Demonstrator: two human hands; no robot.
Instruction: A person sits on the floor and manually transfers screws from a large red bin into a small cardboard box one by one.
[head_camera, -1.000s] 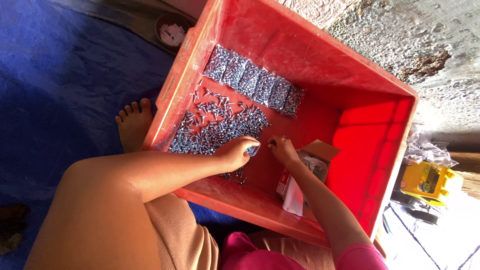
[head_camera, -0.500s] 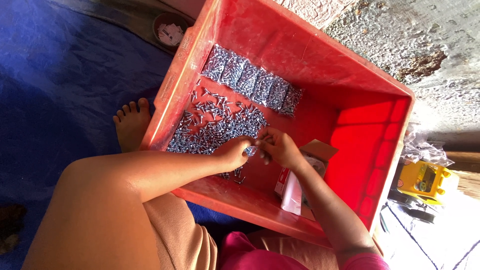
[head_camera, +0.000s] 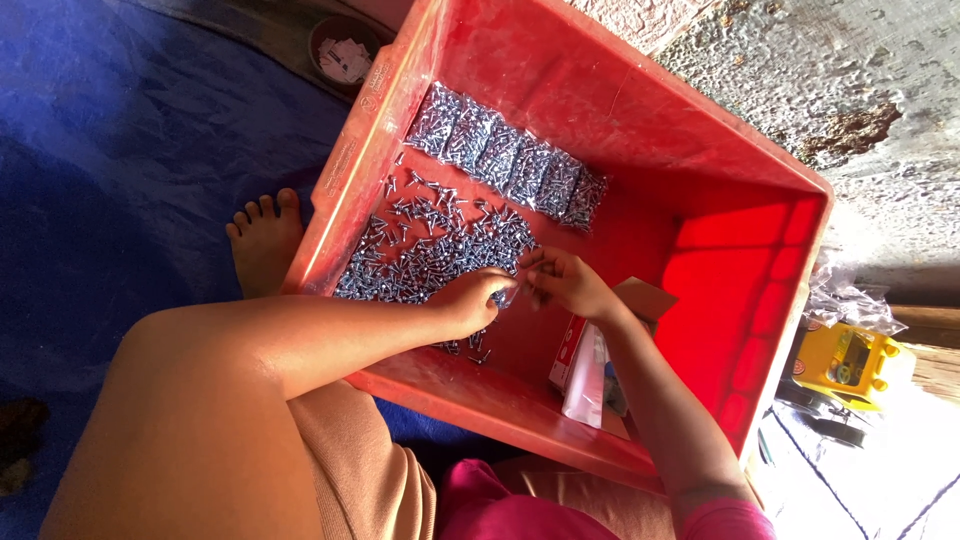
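Observation:
A big red plastic crate (head_camera: 760, 170) holds a loose pile of small silver screws (head_camera: 430, 245) and a row of several small clear bags filled with screws (head_camera: 505, 165) along its far side. My left hand (head_camera: 475, 300) rests at the pile's edge, fingers curled around what looks like a small clear bag. My right hand (head_camera: 565, 280) meets it from the right, fingertips pinched on a screw at the bag. The two hands touch over the crate floor.
A small cardboard box with clear bags (head_camera: 600, 360) lies in the crate's near right corner. A blue tarp (head_camera: 110, 150) covers the floor at left, with my bare foot (head_camera: 262, 240) beside the crate. A yellow device (head_camera: 845, 360) sits at right, a small bowl (head_camera: 345, 50) at top.
My right hand has moved left from near the cardboard box and joined my left hand at the edge of the screw pile. The left hand has stayed in place.

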